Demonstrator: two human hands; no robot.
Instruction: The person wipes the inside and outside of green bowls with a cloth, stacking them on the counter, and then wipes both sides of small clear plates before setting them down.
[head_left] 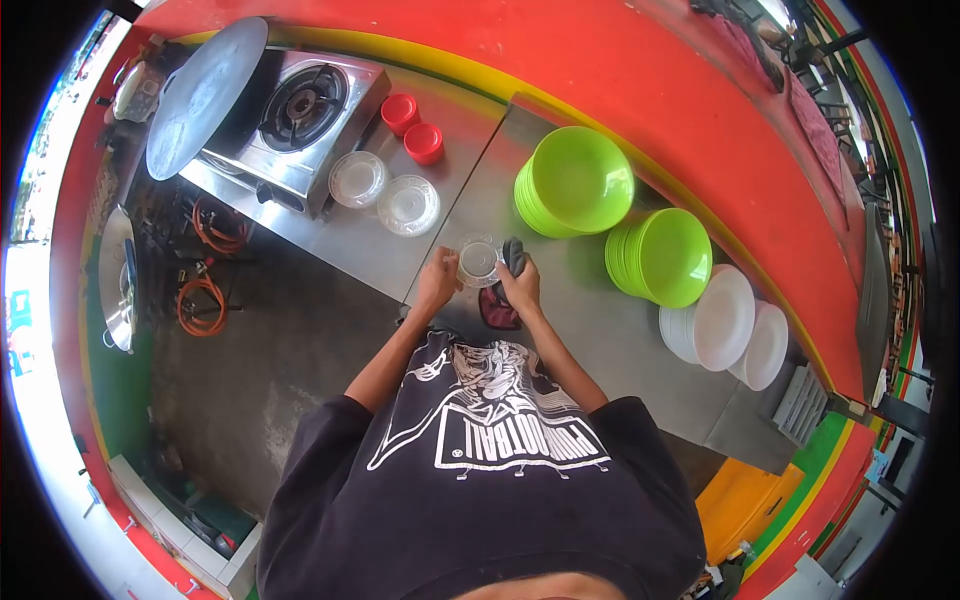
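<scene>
Okay, left hand (438,278): fingers curled in at the clear saucer's left rim, can't tell if they're actually pinching it
Right hand (521,287): closed on a dark bundle (514,257), right at the saucer's other side
Clear saucer (479,259): between both hands, over the metal table (570,300)
Maroon cloth (498,308): just below the saucer, near the shirt (490,470)
Red cups (400,114): two, beside two clear dishes (408,205)

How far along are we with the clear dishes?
Looks done: two clear dishes sitting by the red cups. In hand: a third clear dish between left hand and right hand, dark cloth-like item at the right. Remaining: probably finishing that one and adding it to the pair.
</scene>
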